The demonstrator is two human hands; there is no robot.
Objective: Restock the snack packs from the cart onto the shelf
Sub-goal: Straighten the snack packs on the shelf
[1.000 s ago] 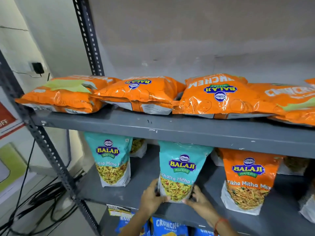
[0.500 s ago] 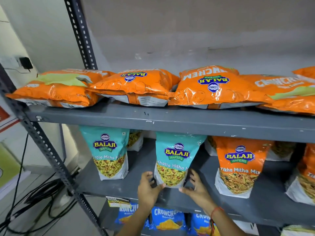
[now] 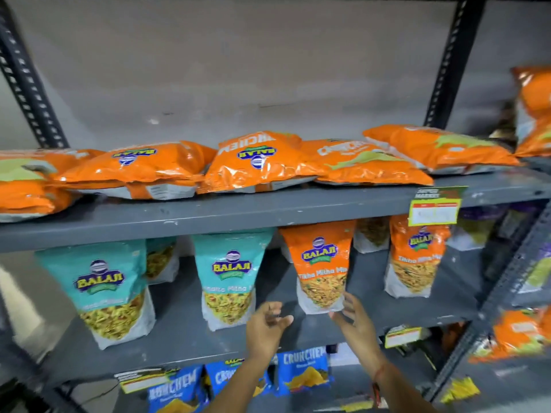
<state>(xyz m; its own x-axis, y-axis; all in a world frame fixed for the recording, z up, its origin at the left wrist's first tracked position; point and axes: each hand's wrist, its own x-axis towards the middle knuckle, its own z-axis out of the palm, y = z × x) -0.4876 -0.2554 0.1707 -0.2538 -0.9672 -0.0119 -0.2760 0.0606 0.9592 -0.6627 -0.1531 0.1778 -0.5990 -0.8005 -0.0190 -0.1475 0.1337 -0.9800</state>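
Observation:
On the grey middle shelf (image 3: 185, 338) stand two teal Balaji packs (image 3: 101, 287) (image 3: 229, 278) and two orange Tikha Mitha Mix packs (image 3: 322, 263) (image 3: 414, 257), all upright. My left hand (image 3: 265, 326) hovers open in the gap between the middle teal pack and the nearer orange pack, holding nothing. My right hand (image 3: 356, 323) is open, its fingertips at the lower right corner of that orange pack. Motion blurs the frame. No cart is in view.
Orange pillow bags (image 3: 259, 162) lie flat along the upper shelf (image 3: 268, 210). Blue Crunchem packs (image 3: 304, 371) fill the shelf below. A yellow-green price tag (image 3: 433, 207) hangs on the upper shelf's edge. More packs sit behind the front row, and a second rack stands at the right.
Both hands have let go of the middle teal pack and moved right toward the orange Tikha Mitha Mix pack. My view has swung right along the shelf.

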